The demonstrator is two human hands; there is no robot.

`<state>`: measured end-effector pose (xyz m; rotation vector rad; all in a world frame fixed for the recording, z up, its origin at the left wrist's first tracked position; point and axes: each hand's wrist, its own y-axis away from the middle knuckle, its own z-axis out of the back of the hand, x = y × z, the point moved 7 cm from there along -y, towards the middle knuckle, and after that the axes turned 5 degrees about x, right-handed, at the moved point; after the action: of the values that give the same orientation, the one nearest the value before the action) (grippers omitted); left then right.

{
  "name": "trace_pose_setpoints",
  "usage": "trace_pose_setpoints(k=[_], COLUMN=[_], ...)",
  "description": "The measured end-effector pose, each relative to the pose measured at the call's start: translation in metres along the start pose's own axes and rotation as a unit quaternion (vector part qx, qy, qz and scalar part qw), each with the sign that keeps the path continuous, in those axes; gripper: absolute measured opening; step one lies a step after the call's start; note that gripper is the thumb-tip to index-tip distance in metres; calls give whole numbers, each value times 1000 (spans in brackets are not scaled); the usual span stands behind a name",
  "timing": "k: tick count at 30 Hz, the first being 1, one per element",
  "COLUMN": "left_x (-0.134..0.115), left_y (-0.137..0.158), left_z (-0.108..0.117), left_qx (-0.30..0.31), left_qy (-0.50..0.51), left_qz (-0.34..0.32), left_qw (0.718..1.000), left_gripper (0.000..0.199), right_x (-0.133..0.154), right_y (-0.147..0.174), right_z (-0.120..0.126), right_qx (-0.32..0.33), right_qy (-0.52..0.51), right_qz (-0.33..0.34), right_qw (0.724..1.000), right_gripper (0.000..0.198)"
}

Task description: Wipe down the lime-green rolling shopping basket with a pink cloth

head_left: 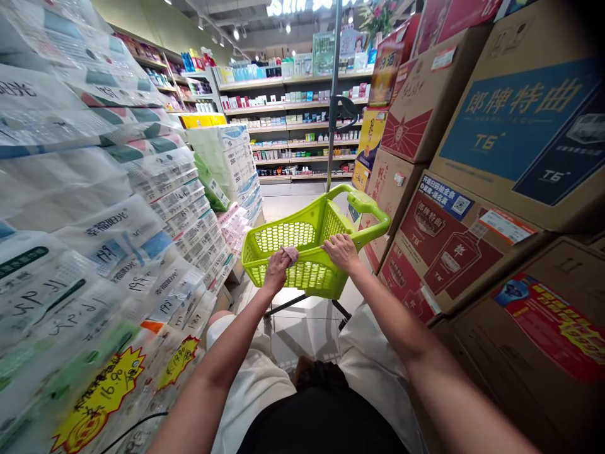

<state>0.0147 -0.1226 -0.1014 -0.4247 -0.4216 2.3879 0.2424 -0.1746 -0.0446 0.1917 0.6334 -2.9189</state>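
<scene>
In front of me stands a lime-green shopping cart (326, 277) with a perforated basket, turned sideways, its handle to the right. My left hand (278, 268) is closed on a crumpled pinkish cloth (291, 253), which rests against the basket's near rim. Farther right, my right hand (341, 252) has its fingers curled over that same rim, close to where the handle (375, 217) joins. No goods show inside the part of the basket I can see. Below it, the dark cart legs and a wheel (344, 320) show on the floor.
Stacked plastic-wrapped paper packs (155, 183) crowd the left side, with yellow price signs (106, 394) low down. Cardboard cartons (515, 120) are piled high on the right. A dark upright pole (333, 82) rises behind the cart. Shelves of small boxes (297, 120) line the back.
</scene>
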Motion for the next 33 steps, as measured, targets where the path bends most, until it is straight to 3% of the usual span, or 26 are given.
trace_pose_setpoints(k=[3,8,11,17,26,29,33], left_x=[37,117,133,93,-40,-47,-6], left_y=[16,47,52,34,-15,-13,8], left_z=[8,27,28,14,-21,-21,-9], left_qx=[-8,-54,-81,-118,-75,-61,-43], left_qy=[-10,-18,-7,-7,33,20,9], left_qz=[34,219,265,246,68,27,25], left_qw=[999,974,961,962,994,998,999], left_gripper=[64,58,52,52,65,67,71], right_x=[-11,-13,-12,-13,-12,-12,-11], right_y=[1,-1,-3,-1,-1,1,2], right_z=[-3,-6,-6,-4,-3,-2,-1], right_qx=[-3,-7,-3,8,6,1,-5], right_qy=[10,3,-2,-6,-12,0,2], right_qz=[1,2,9,16,4,13,13], right_qw=[1000,1000,1000,1000,1000,1000,1000], right_gripper=[39,39,40,39,35,36,38])
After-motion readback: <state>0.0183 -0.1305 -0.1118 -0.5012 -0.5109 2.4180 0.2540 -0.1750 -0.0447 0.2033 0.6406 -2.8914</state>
